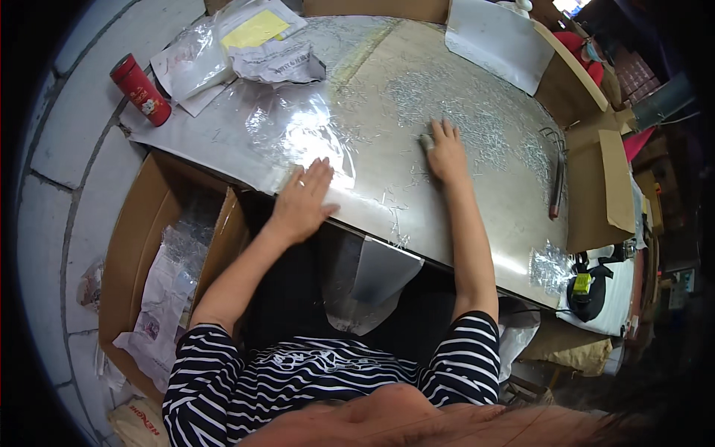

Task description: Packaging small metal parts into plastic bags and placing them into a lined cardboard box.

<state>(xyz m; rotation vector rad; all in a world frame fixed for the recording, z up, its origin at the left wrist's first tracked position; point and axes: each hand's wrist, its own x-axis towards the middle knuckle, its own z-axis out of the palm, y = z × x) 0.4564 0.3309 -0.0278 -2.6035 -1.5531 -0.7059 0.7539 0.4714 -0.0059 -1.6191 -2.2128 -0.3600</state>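
My left hand (pixel 304 200) lies flat on the metal tabletop (pixel 372 201) by its front edge, fingers stretched out, with a ring on one finger. Just beyond it a clear plastic sheet or bag (pixel 294 138) catches a bright glare. Farther in, my right hand (pixel 448 155) rests palm down with fingers extended, at the near left side of a wide scatter of small thin metal pins (pixel 477 123). Something greenish covers the tip of its thumb. A few loose pins (pixel 397 227) lie near the front edge between my forearms. Neither hand grips anything visible.
A red tumbler (pixel 141 91), papers and plastic bags (pixel 275 59) stand at the far left. An open cardboard box (pixel 126 246) sits left of my legs. Cardboard walls (pixel 607 179) line the right side, near a dark-handled hooked tool (pixel 557 182). A person in red (pixel 577 52) is beyond.
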